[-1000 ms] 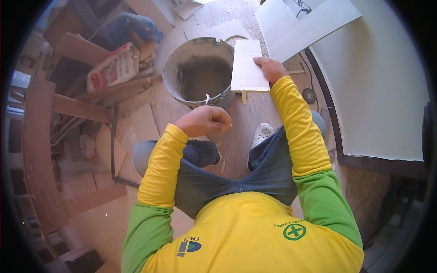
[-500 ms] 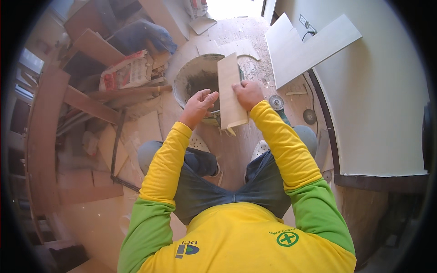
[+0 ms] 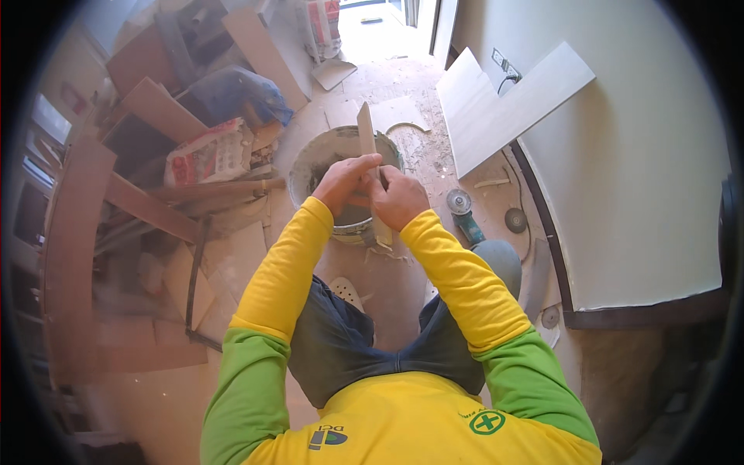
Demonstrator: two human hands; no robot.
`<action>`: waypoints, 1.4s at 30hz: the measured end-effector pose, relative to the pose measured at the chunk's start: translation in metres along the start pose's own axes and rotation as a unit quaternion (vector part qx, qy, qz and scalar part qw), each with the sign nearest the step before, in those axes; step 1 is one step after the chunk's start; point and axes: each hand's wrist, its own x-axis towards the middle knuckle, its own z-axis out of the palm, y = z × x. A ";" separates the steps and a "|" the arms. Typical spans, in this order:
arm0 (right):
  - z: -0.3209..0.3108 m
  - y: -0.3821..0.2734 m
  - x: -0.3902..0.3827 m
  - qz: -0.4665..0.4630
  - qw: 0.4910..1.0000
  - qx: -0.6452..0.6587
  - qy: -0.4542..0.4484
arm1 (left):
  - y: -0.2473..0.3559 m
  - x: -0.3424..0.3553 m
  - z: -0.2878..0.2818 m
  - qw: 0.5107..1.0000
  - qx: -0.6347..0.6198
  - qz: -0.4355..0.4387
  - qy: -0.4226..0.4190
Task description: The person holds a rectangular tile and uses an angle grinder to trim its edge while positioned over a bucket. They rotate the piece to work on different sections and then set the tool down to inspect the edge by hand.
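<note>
A narrow, pale tile strip (image 3: 366, 128) stands nearly edge-on over a round, mortar-stained bucket (image 3: 304, 159). My right hand (image 3: 401, 199) grips its right side, with the fingers wrapped around it. From the left, my left hand (image 3: 345, 183) closes on the strip, its fingertips meeting the right hand at the edge; its lower fingers are partly hidden. The strip's bottom end shows below my hands, in front of the bucket. Inside, the bucket is grey and crusted.
An angle grinder (image 3: 465, 218) and a loose disc (image 3: 515, 220) lie right of the bucket. An L-shaped cut tile (image 3: 504, 116) leans on the right wall. Boards (image 3: 151, 205), a bag (image 3: 209, 155) and blue plastic sheeting (image 3: 244, 97) crowd the left.
The tile strip has turned from showing its broad face to nearly edge-on. My left hand has moved across and closed on it beside my right hand. The view has shifted slightly.
</note>
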 end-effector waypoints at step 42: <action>0.029 0.076 0.059 0.067 0.992 0.086 -0.062 | -0.048 0.146 -0.053 0.991 -0.122 -0.052 0.005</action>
